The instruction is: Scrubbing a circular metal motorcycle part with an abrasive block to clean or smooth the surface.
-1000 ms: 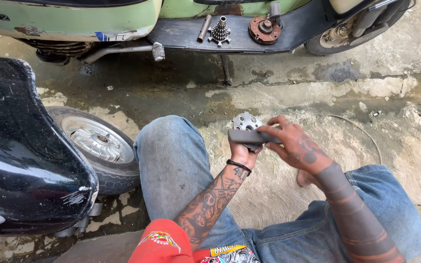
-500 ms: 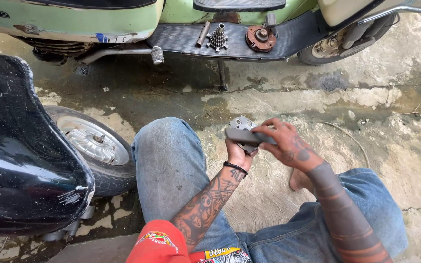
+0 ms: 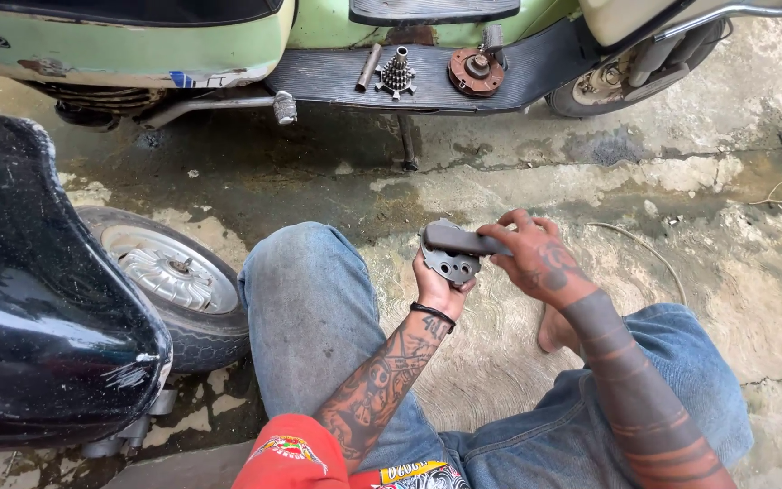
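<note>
Left hand (image 3: 441,288): grips grey holed metal part (image 3: 450,260), now tilted on edge.
Right hand (image 3: 536,258): clasps dark strip (image 3: 468,240), still across it.
Scooter footboard (image 3: 337,77), frame top: gear cluster (image 3: 396,72).

1. There is one view only, from a camera worn on the person's head.
2. It looks steeply down and forward, over the person's own knees in blue jeans (image 3: 319,317) to the wet concrete floor (image 3: 726,235).
3. The nearest things fill the lower half: the left hand (image 3: 441,285) and right hand (image 3: 536,258) sit close below the lens.
4. The far edge takes in the green scooter (image 3: 138,41) along the top; the black scooter (image 3: 38,299) crowds the left side.
</note>
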